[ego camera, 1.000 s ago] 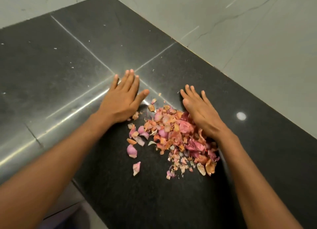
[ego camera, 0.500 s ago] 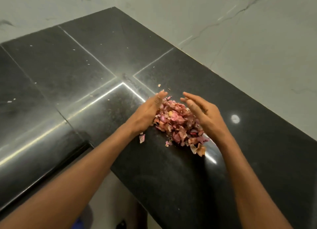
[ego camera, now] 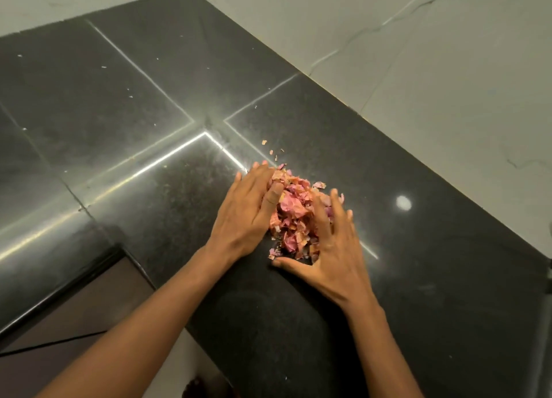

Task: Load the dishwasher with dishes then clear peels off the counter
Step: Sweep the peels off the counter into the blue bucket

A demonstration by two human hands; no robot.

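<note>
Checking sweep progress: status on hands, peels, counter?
Left hand and right hand open, cupped against both sides of the peels. Peels heaped on the counter, not lifted. A few scraps lie loose beyond the heap.

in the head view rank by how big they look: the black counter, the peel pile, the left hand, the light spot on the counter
1. black counter
2. and 3. left hand and peel pile: similar, the pile partly hidden, so unranked
4. light spot

Pale marble wall (ego camera: 418,69) meets a brown cabinet front (ego camera: 89,302).
</note>
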